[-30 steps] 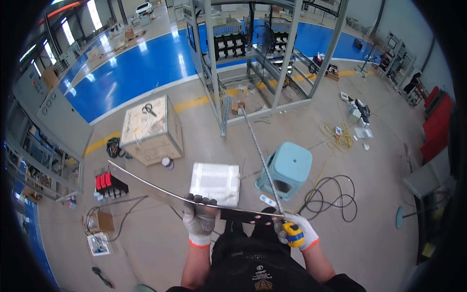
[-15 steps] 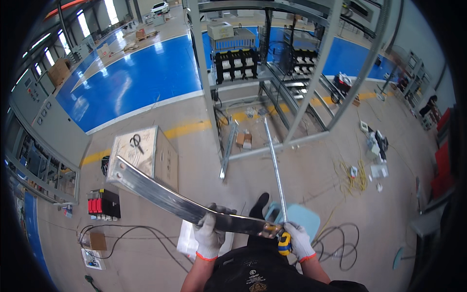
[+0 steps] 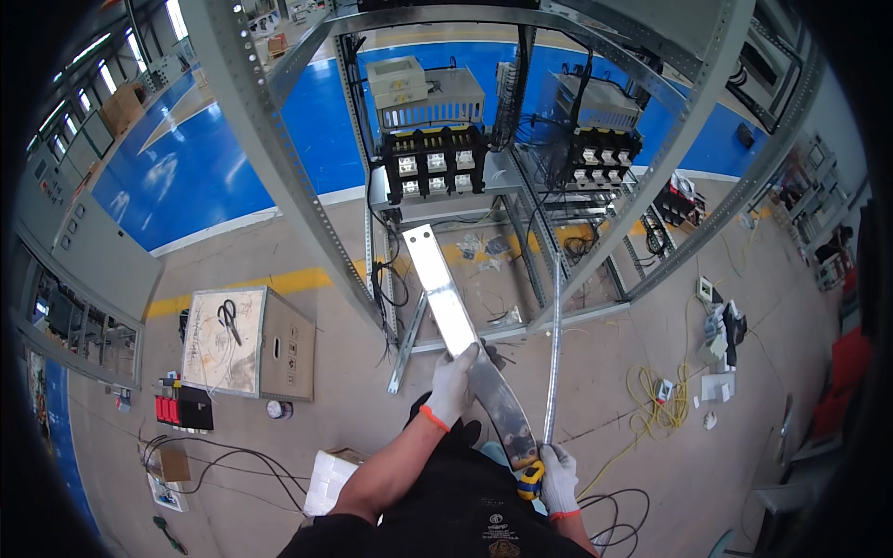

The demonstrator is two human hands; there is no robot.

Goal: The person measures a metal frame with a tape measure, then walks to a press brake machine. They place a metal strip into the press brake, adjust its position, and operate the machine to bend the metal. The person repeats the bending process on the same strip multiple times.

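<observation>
One bar [image 3: 491, 386] crosses mid-frame, fingers of the left hand [image 3: 453, 386] gripping it; those of the right hand [image 3: 561, 482] grasp one tape measure [image 3: 530, 481], lower centre. One crate [image 3: 281, 372], left, bears one pair of scissors [image 3: 229, 318].

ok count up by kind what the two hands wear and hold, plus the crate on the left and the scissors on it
White gloves, on left hand and right hand: 2
Metal bar: 1
Tape measure: 1
Crate: 1
Scissors: 1
Total: 6
</observation>
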